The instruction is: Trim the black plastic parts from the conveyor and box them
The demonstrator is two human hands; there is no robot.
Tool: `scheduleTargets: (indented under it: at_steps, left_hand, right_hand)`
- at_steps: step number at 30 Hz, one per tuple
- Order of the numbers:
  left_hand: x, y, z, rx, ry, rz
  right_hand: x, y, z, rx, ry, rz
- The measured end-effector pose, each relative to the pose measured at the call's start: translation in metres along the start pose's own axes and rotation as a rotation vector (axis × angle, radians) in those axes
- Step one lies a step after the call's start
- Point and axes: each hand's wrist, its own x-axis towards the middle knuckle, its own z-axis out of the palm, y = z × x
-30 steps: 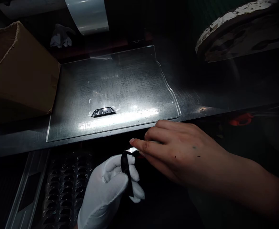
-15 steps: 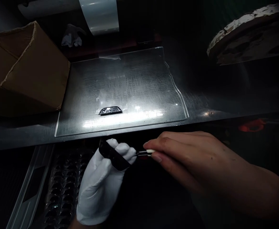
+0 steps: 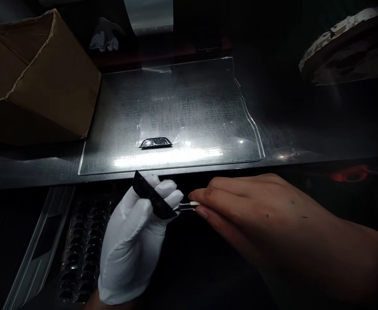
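Note:
My left hand (image 3: 134, 245), in a white glove, is closed around a flat, dark piece (image 3: 153, 198) with a curved edge, tilted down to the right. Bare and closed, my right hand (image 3: 240, 211) pinches tweezers (image 3: 189, 206) with pale grips. Their thin metal tips reach the piece's lower right end by the gloved fingertips; whether they touch it I cannot tell. Beyond my hands, a similar black piece (image 3: 156, 142) lies on a scratched clear plate (image 3: 192, 103), with what looks like thin clear film around it.
An open cardboard box (image 3: 63, 82) stands at the left of the bench. Below the bench edge, at lower left, is a clear tray (image 3: 82, 245) with several dark pieces. A crumpled glove (image 3: 105, 36) lies at the back. An orange-red object (image 3: 350, 173) is at the right.
The view has shifted slightly, so the bench appears higher and further right. The dark piece in my left hand has turned, showing more of its face. Both hands keep their grip.

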Motion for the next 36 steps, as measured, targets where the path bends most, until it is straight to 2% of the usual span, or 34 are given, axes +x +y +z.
scheduleTargets:
  at_steps: [6, 10, 13, 17, 20, 25, 32, 36]
  left_hand:
    - [-0.002, 0.003, -0.003, 0.067, -0.006, -0.008]
    - [0.000, 0.009, 0.004, 0.138, 0.072, -0.080]
    - [0.001, 0.013, 0.012, 0.160, 0.115, -0.086]
    - [-0.002, 0.014, 0.017, 0.183, 0.231, -0.108]
    - [-0.004, 0.016, 0.023, 0.200, 0.233, -0.104]
    - [-0.002, 0.015, 0.030, 0.274, 0.354, -0.062]
    - [0.000, 0.008, 0.009, 0.376, 0.254, 0.025]
    - [-0.004, 0.007, 0.000, 0.453, 0.176, 0.128]
  right_hand:
    - [-0.001, 0.001, -0.001, -0.038, 0.004, -0.021]
    - [0.000, 0.002, -0.002, -0.066, -0.006, -0.042]
    - [0.000, 0.002, -0.001, -0.102, -0.007, -0.046]
    - [-0.001, 0.002, -0.001, -0.107, -0.027, -0.056]
    - [-0.002, 0.003, -0.001, -0.112, -0.061, -0.051]
    - [-0.004, 0.004, -0.001, -0.103, -0.030, -0.068]
    - [-0.006, 0.003, 0.002, -0.052, -0.049, -0.054]
    - [-0.013, -0.008, 0.004, 0.126, -0.024, 0.097]
